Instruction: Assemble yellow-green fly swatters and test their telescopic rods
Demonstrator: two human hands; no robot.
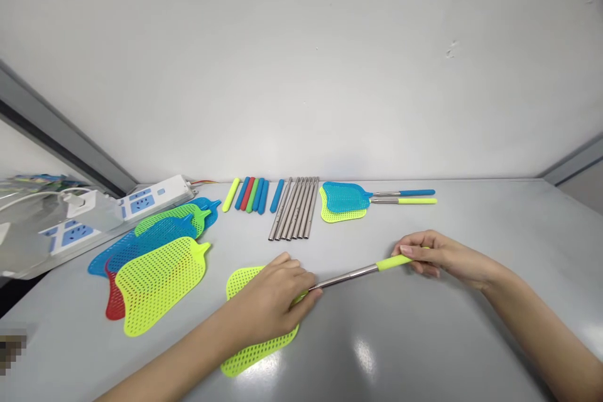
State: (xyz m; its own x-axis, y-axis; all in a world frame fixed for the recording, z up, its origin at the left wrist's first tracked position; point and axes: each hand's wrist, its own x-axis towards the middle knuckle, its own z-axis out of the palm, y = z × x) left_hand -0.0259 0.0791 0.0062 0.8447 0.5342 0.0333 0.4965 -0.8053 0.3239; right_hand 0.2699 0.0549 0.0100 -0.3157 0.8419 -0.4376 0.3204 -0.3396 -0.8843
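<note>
My left hand is closed around the neck of a yellow-green fly swatter, covering much of its perforated head. From there a metal rod runs right to a yellow-green grip. The grip's far end sits between the thumb and fingers of my right hand. Beyond it, a blue fly swatter lies partly over another yellow-green one, both with rods and grips attached. Several metal rods lie side by side near the wall.
Loose coloured grips lie in a row by the wall. At left, blue, green, red and yellow-green swatter heads overlap. Power strips with plugs and cables run along the table's left edge. A wall closes the back.
</note>
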